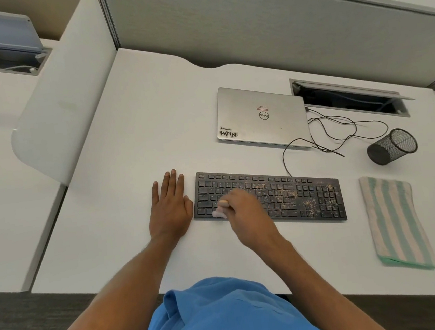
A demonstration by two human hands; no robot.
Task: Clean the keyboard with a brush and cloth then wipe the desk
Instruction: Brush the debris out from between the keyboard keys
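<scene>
Now gripping a brush (220, 209) in the right hand (244, 211), sweeping the keyboard (307, 196) beneath, seemingly bracing with the flat left hand (170, 209).

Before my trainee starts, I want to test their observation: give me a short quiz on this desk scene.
1. True or false: the left hand lies flat on the white desk beside the black crumb-strewn keyboard.
2. The black mesh pen cup is: A) upright, B) on its side, C) on the keyboard.
3. Fill in: the small pale-bristled brush is held by the ___ hand.
Key: 1 true; 2 B; 3 right hand.
</scene>
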